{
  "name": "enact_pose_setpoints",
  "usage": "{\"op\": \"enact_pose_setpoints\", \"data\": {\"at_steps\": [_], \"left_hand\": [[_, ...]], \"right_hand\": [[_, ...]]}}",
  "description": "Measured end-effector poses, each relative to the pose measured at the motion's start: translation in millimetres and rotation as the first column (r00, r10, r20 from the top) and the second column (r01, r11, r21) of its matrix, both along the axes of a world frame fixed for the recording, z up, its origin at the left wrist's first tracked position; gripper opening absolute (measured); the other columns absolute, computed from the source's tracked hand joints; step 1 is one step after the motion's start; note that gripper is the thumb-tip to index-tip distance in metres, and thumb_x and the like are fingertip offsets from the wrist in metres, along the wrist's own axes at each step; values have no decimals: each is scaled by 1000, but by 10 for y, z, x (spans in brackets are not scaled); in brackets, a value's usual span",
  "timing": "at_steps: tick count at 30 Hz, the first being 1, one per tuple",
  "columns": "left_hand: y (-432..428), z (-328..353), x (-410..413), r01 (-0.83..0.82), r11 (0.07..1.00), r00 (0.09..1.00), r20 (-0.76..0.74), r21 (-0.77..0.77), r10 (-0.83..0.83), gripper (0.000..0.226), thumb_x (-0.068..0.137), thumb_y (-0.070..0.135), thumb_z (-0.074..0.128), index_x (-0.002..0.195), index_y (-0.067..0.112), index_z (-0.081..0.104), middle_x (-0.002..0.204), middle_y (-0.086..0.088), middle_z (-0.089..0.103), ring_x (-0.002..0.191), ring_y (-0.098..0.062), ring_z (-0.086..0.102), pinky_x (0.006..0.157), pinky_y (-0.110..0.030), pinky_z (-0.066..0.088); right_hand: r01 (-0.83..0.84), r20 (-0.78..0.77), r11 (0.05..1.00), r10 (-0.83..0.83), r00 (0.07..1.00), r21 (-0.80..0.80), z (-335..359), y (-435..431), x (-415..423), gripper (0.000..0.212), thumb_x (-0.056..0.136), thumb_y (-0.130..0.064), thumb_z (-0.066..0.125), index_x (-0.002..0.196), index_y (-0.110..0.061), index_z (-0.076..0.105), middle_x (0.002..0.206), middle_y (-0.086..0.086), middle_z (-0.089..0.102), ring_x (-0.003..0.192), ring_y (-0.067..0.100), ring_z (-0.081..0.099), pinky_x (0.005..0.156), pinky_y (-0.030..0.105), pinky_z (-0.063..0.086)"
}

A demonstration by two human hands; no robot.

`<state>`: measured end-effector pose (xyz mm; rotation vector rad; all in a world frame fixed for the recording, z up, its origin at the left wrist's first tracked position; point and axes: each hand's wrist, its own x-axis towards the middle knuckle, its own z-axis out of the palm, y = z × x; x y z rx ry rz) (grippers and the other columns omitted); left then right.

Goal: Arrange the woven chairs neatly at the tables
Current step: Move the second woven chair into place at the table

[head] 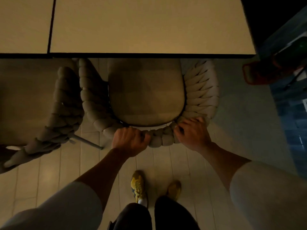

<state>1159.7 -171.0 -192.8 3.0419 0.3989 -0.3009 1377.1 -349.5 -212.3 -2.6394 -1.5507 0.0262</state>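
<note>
**Both hands on the chair back, chair partly under the tabletop**

- Woven chair (147, 97): sits on the floor (191, 163), front of the seat tucked under the near edge of the tabletop (149, 25). Seat cushion mostly visible, thick braided rim curving round both sides and the back.
- Left hand (129, 141): closed in a fist over the braided back rim, left of centre. Fingers (141, 132) curled tight round the rim, holding it.
- Right hand (191, 132): on the rim at the back right corner of the chair. Fingers (198, 121) spread flatter and draped over the braid, gripping it from above; thumb side toward the rim's centre.
- A short stretch of braid shows between the two hands; they are apart, not touching.
- Second chair (64, 110): same braided type, just beside the first on the left, its arm close to the first chair's left arm. It looks angled off the tabletop edge, one thin metal leg (88, 141) sticking out over the floor toward the person. Whether the two chairs touch can't be told.
- Second tabletop (25, 24): to the left, butted up with a narrow dark gap between.
- Person: light sleeves, dark trousers, yellow shoes (137, 185) on pale floor planks right behind the chair.
- Far right: dark bluish area with something red-edged (249, 73), too dim to identify.
</note>
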Motion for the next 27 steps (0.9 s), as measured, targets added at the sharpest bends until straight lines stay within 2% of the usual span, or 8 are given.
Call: {"op": "enact_pose_setpoints", "data": {"at_steps": [2, 4, 7, 10, 12, 15, 19, 27], "left_hand": [[12, 111, 84, -26, 996, 990, -142, -83, 14, 26, 97, 52, 50, 95, 27, 57, 62, 4, 51, 53, -18, 43, 52, -27, 34], [66, 246, 173, -64, 980, 940, -342, -186, -4, 31, 104, 54, 35, 112, 32, 55, 81, 4, 55, 77, -20, 60, 65, -32, 44], [138, 374, 242, -114, 960, 900, -435, -255, -9, 43, 105, 54, 29, 129, 30, 56, 114, -3, 64, 100, -25, 63, 77, -36, 49], [90, 625, 202, -106, 963, 898, -439, -249, -15, 73, 89, 71, 14, 133, 32, 58, 135, -2, 59, 113, -26, 59, 84, -38, 48], [61, 801, 160, -150, 952, 911, -411, -268, 28, 72, 95, 70, 22, 147, 27, 48, 147, -4, 53, 130, -28, 53, 103, -43, 47], [7, 1194, 130, -61, 971, 925, -378, -233, -33, 76, 100, 69, 31, 157, 19, 32, 160, -7, 39, 145, -31, 38, 117, -47, 34], [45, 1574, 315, 117, 987, 909, -387, -113, -152, 87, 97, 74, 31, 162, 18, 20, 167, -7, 26, 153, -28, 23, 119, -49, 24], [-211, 2091, 1183, 395, 917, 874, -285, -58, -394, 94, 90, 85, 25, 163, 27, 15, 170, -1, 18, 156, -26, 13, 123, -57, 14]], "right_hand": [[16, -77, 991, -27, 997, -130, 82, 21, 2, 29, 96, -39, 57, 73, -25, 69, 81, -6, 68, 85, 18, 62, 83, 37, 30], [18, -214, 967, -75, 974, -255, 132, 55, 29, 34, 100, -46, 49, 85, -24, 69, 94, -5, 69, 98, 18, 62, 86, 35, 28], [56, -362, 952, -169, 917, -300, 409, 43, 0, 42, 98, -58, 47, 114, -23, 66, 123, 1, 66, 121, 28, 58, 101, 40, 38], [84, -393, 919, -246, 886, -385, 794, -81, -124, 71, 96, -68, 48, 152, -24, 47, 159, 2, 44, 145, 31, 40, 117, 46, 30], [70, -396, 908, -248, 884, -414, 1021, -186, -204, 80, 96, -72, 47, 159, -24, 37, 169, 0, 28, 153, 29, 30, 121, 48, 26], [79, -399, 906, -260, 879, -415, 1432, -440, -311, 85, 96, -71, 49, 163, -23, 28, 173, 3, 18, 157, 28, 22, 124, 49, 21], [159, -381, 882, -346, 857, -443, 1786, -647, -276, 98, 91, -79, 49, 165, -24, 18, 175, 5, 8, 159, 29, 14, 126, 55, 16], [306, -369, 806, -523, 768, -507, 2133, -1317, -35, 119, 80, -92, 48, 167, -22, 7, 175, 3, -9, 161, 31, -1, 125, 64, 7]]}}
